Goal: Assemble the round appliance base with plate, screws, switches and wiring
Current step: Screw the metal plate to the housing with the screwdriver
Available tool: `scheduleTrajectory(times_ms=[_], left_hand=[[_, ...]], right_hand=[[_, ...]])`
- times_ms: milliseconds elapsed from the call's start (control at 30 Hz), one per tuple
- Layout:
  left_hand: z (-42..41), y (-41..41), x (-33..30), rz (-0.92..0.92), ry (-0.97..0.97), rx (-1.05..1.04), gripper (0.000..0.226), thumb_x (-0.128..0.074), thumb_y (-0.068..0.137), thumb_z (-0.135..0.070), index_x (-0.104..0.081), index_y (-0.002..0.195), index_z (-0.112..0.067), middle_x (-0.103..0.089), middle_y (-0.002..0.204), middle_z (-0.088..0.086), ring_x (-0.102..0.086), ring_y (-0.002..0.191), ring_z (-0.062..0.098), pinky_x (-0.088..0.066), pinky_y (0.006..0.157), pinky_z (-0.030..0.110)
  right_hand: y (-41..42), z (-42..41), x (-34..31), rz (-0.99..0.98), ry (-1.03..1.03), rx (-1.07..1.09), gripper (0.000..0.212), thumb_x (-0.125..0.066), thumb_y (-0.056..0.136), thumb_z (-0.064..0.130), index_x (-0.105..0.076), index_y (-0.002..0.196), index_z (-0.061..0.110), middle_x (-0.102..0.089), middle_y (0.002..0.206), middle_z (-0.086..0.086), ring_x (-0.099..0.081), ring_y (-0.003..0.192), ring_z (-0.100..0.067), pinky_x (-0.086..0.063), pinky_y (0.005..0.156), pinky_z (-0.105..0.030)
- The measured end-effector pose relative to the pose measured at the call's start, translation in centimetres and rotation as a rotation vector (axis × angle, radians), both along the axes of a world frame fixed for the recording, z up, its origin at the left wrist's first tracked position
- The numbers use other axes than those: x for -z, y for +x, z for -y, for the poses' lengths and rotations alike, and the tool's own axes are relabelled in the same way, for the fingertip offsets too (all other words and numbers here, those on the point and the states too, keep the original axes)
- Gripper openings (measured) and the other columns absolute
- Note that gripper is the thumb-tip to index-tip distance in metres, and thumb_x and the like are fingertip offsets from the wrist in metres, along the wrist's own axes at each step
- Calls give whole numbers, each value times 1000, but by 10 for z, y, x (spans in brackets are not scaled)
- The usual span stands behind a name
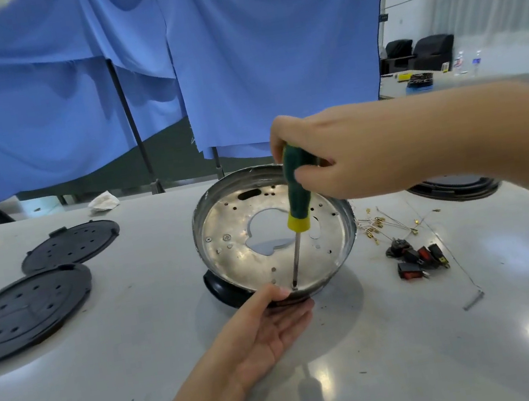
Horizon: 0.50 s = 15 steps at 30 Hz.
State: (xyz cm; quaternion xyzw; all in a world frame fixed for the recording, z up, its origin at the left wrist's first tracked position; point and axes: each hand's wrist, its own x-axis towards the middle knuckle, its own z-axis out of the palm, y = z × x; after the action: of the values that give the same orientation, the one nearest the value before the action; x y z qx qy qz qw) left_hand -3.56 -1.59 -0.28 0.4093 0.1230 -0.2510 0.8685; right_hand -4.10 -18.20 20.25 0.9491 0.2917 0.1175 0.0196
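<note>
I see the right hand (335,154) gripping the screwdriver (296,202), which stands near upright with its tip low on the metal plate (240,256), probably on a screw. The left hand (270,331), palm up, fingers relaxed, cups the round base (222,290). Right of the base lie switches (418,259) and wiring (388,222); left, 2 black covers (30,306).

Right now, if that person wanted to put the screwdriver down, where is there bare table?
Bare table lies between the two black discs and the round base, and along the near edge right of the left hand. It is crowded right of the base: wires and switches.
</note>
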Motion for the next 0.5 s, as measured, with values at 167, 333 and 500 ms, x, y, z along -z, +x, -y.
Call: scheduleTrajectory(times_ms=[167,333,500], left_hand=[[1,0,-1,-2,-8,-16,67,-72,64,1,-53,127,14,-63,122,28,-66,110,35,-57,86,42],[1,-1,-2,19,-17,-15,65,-73,63,-1,-57,124,13,-65,120,26,-68,107,33,-58,85,39],[3,-2,-2,54,30,-7,46,-74,62,-3,-64,106,7,-66,120,24,-69,104,28,-58,84,35]], right_hand=[[1,-2,1,413,-207,37,65,-15,79,75,-42,72,16,-46,57,0,-41,45,-16,-22,44,-27],[-1,-5,9,157,38,-156,25,-28,97,37,-39,114,22,-48,103,-1,-49,71,-15,-38,62,-31],[-8,-7,2,490,-293,-7,61,-10,82,69,-34,72,14,-38,53,0,-31,40,-18,-18,44,-27]])
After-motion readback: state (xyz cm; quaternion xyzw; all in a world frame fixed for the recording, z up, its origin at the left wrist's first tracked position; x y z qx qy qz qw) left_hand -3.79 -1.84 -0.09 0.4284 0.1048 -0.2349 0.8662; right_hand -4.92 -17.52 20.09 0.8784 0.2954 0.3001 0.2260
